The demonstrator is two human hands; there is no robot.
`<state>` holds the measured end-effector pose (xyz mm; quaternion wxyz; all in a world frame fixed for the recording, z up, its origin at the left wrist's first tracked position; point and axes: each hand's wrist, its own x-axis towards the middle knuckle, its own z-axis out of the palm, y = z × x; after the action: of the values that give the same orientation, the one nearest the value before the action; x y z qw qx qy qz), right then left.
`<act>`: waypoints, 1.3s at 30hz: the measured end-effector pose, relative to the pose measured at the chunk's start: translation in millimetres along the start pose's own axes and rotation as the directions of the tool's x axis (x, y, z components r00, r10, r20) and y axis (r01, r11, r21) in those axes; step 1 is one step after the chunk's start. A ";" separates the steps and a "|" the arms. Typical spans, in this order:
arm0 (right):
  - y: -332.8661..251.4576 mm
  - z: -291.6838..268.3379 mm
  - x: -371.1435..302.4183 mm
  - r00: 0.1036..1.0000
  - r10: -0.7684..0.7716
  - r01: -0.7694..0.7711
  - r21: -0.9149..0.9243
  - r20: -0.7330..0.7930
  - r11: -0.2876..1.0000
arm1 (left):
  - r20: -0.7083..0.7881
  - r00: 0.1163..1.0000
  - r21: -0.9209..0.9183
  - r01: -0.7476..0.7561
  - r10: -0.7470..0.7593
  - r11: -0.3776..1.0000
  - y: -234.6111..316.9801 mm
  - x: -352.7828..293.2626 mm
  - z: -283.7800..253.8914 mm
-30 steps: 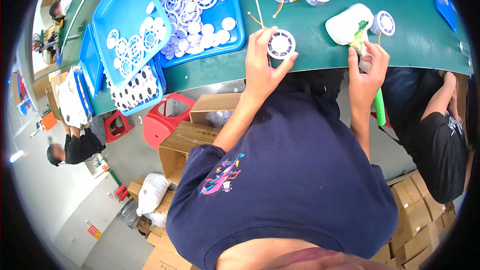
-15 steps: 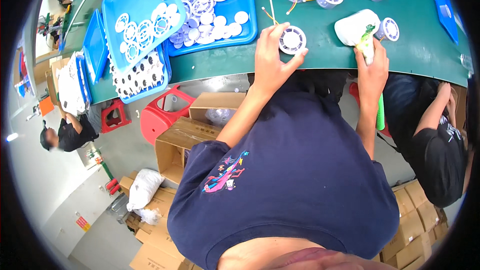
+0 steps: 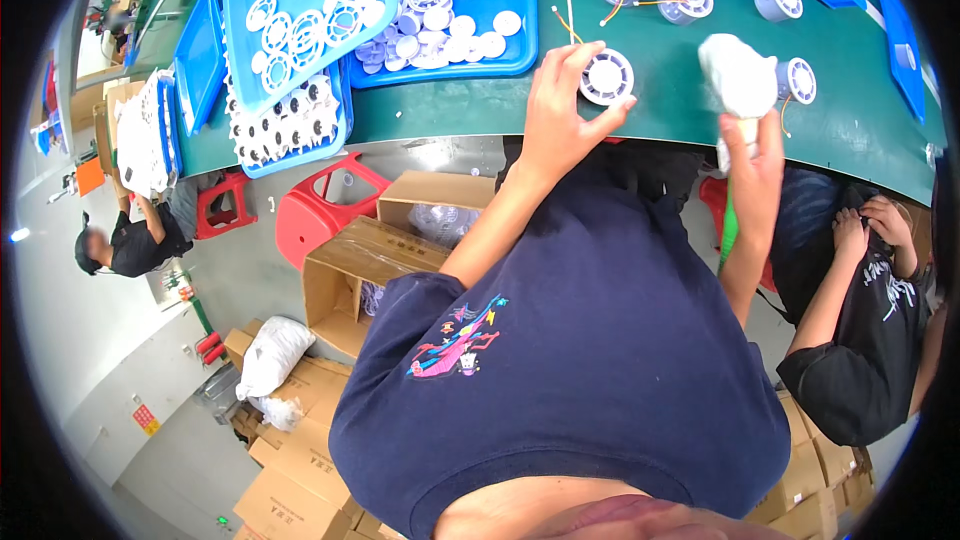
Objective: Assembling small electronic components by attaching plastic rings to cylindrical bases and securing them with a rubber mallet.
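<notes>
Where hands (image 3: 563, 112) overlap the table edge (image 3: 440, 123), bare surface (image 3: 665, 80) separates them.

The person wears a navy T-shirt (image 3: 600, 350) with a round collar (image 3: 550, 458) of matching navy. The left sleeve (image 3: 412, 308) is short and creased. A bright print (image 3: 455, 342) slants across the left chest — pink, blue, yellow and white, with small star shapes. Left hand (image 3: 563, 112), right hand (image 3: 757, 168) and forearms (image 3: 503, 217) — all bare.
</notes>
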<state>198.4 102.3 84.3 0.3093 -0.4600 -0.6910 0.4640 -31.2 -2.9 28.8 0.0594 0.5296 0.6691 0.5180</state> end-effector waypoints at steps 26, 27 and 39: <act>-30.9 60.6 -19.6 0.989 0.138 -0.147 0.286 0.052 0.947 | 0.042 0.999 0.041 0.006 -0.008 0.999 4.8 -1.0 -6.6; -25.0 68.6 -16.6 0.992 0.115 -0.127 0.280 0.059 0.951 | 0.045 0.999 0.036 0.002 -0.003 0.999 5.0 -1.1 -4.4; 0.1 73.3 -17.6 0.981 0.095 -0.147 0.324 0.172 0.935 | 0.015 1.000 -0.023 -0.012 0.012 1.000 -3.8 -6.2 -1.2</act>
<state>142.6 59.9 56.4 0.2996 -0.4053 -0.5942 0.6268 -31.7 -8.1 23.6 0.0674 0.5369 0.6594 0.5220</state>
